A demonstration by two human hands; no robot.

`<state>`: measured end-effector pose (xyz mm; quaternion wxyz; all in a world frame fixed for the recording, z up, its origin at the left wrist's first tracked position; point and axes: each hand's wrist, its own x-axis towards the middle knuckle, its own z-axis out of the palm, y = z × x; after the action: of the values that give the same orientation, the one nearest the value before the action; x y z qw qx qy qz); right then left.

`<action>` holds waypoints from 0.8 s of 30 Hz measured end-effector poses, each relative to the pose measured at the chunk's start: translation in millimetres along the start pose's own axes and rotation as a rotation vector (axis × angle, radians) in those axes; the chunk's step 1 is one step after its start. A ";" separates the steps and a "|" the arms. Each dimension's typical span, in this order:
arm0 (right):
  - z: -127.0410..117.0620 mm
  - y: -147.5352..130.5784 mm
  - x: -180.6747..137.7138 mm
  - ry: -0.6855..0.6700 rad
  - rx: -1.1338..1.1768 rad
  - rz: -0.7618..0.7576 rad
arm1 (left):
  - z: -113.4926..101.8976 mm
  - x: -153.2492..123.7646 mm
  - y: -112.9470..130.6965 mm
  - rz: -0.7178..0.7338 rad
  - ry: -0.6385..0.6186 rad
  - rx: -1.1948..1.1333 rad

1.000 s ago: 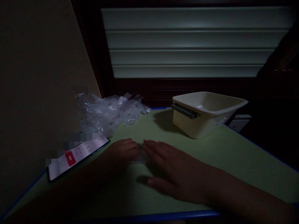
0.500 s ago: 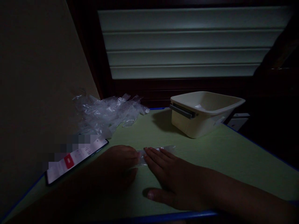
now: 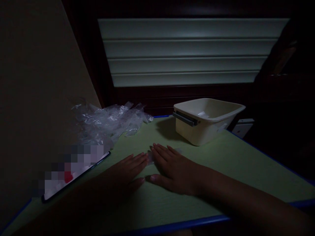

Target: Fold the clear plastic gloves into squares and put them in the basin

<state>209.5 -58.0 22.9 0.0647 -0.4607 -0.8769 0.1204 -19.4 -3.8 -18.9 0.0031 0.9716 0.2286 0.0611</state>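
A small piece of clear plastic, which looks like a bag (image 3: 151, 158), lies flat on the pale green table (image 3: 236, 167). My right hand (image 3: 176, 168) rests flat over most of it, fingers stretched out and thumb apart. At its left end lies my left hand (image 3: 129, 170), also flat, with the fingertips at the plastic's edge. Much of the plastic is hidden under the hands. Beyond my left hand, a heap of crumpled clear plastic bags (image 3: 108, 121) spreads against the wall.
A cream plastic bin (image 3: 189, 132) with a grey handle stands at the back right, a bit of clear plastic inside. At the left lies a phone (image 3: 81, 172) with a lit screen. A white box (image 3: 243, 127) shows past the table's right edge. Blue edging (image 3: 194, 224) borders the table.
My left hand has gone from curled fingers at the plastic to lying flat. My right hand has shifted slightly away from me and stays flat. The view has shifted a little.
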 end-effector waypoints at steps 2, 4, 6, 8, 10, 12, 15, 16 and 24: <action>3.6 -1.1 3.3 0.026 0.021 -0.029 | 4.2 -1.4 -2.5 0.013 0.004 0.023; 6.0 -3.1 4.8 0.010 0.044 -0.042 | 5.2 -0.9 -3.8 0.032 -0.011 0.049; 6.1 -4.6 4.2 -0.022 0.058 -0.033 | 3.4 0.4 -4.0 0.041 -0.052 0.071; 3.7 -4.8 2.2 -0.057 0.057 -0.005 | 0.0 1.6 -3.4 0.036 -0.105 0.086; -0.2 -3.7 -0.5 -0.097 0.051 0.024 | -4.5 2.3 -1.8 0.027 -0.144 0.090; -4.1 -1.5 -3.2 -0.139 0.041 0.039 | -9.9 2.8 1.0 0.021 -0.158 0.085; -8.2 2.1 -6.3 -0.162 0.023 0.051 | -18.0 3.9 6.0 0.012 -0.198 0.072; -9.1 3.2 -7.1 -0.163 0.016 0.058 | -20.0 4.2 7.3 0.007 -0.214 0.067; -13.1 11.2 -9.3 -0.166 -0.097 0.195 | -19.0 1.9 6.3 0.009 -0.166 0.000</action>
<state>226.5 -57.6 32.5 -0.0424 -0.5349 -0.8351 0.1215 -17.2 -9.0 0.4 0.0219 0.9743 0.2234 -0.0197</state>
